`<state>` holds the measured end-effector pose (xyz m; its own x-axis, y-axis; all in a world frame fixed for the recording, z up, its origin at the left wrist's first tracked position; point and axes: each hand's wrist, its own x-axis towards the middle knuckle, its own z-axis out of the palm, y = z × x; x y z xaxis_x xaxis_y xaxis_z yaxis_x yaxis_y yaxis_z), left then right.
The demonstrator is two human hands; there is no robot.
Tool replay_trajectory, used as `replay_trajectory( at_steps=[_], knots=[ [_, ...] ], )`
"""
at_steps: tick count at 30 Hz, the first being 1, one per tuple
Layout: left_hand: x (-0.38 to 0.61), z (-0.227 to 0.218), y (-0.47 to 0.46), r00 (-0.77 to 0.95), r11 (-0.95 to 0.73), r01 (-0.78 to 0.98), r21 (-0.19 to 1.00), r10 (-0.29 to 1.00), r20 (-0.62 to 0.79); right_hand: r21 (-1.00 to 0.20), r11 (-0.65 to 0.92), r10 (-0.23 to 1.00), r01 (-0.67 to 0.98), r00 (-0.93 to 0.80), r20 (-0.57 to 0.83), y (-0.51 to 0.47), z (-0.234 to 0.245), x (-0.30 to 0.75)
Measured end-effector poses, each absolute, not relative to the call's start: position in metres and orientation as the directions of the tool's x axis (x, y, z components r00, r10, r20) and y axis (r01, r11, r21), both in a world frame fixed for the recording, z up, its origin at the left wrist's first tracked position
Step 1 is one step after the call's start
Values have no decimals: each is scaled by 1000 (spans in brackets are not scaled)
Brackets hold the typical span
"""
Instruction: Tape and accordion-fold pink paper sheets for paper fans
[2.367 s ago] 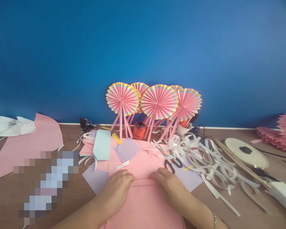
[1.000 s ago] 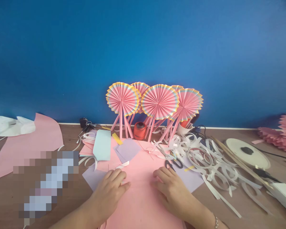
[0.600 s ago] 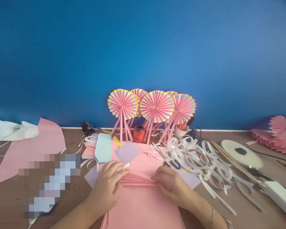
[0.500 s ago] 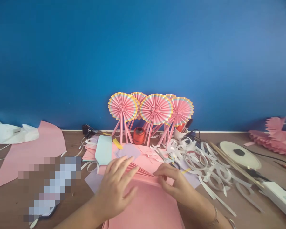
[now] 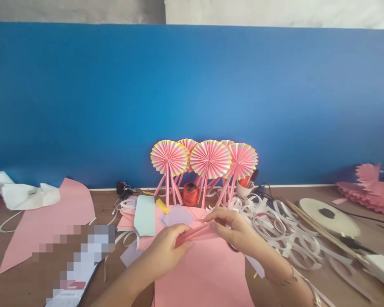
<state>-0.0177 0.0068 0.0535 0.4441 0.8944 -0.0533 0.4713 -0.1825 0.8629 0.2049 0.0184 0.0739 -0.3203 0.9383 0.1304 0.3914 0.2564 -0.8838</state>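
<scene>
A pleated strip of pink paper [image 5: 195, 234] spans the space between my hands, its folds gathered together. My left hand [image 5: 171, 247] is closed around its left end, thumb in front. At the other end, my right hand [image 5: 227, 224] pinches the pleats between thumb and fingers. Beneath both hands lies a large pink sheet [image 5: 208, 275]. Just beyond are a lavender paper piece [image 5: 178, 216], a light blue paper piece [image 5: 145, 215] and a small yellow strip [image 5: 163, 206].
Pink pleated paper fans [image 5: 210, 159] on paper legs stand by the blue wall [image 5: 115, 106], near an orange roll [image 5: 190, 195]. White paper strips [image 5: 275, 221] are heaped at right, beside a round cream lid-like object [image 5: 329, 217]. A pink sheet [image 5: 54, 226] and a partly blurred phone-like object [image 5: 80, 264] lie left.
My left hand has gone from spread fingers over the pleats to gripping them. The pleated paper is now lifted and bunched between both hands. The view has tilted up.
</scene>
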Motion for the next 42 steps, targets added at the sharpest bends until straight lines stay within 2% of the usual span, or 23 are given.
replay_trajectory(
  at_steps=[4,6,9,13,21,27,33,38,42],
  knots=[
    [-13,45,15,343,63,273,960,926,-158,-980,113,965,164,-252,69,25,69,186],
    [-8,43,15,322,168,139,976,924,-205,-994,51,956,94,-294,21,24,63,176],
    [0,43,9,330,222,-6,975,921,-208,-996,-86,903,27,-419,-90,18,54,161],
    [7,41,2,371,242,-52,969,906,-206,-979,-147,918,-142,-388,-82,13,44,150],
    [3,29,6,554,340,-117,933,802,-223,-978,-187,965,-89,-202,-166,25,41,173],
    [1,27,6,630,385,-126,915,743,-226,-963,-217,965,-157,-181,-188,29,47,183],
    [-2,25,10,611,335,-83,939,761,-218,-945,-216,975,-245,-109,-194,33,41,187],
    [-4,32,12,566,231,46,972,796,-216,-918,-188,980,-349,-127,-153,34,44,189],
    [-3,43,14,444,122,177,977,876,-189,-875,-228,973,-426,-134,-189,35,44,191]
  ],
)
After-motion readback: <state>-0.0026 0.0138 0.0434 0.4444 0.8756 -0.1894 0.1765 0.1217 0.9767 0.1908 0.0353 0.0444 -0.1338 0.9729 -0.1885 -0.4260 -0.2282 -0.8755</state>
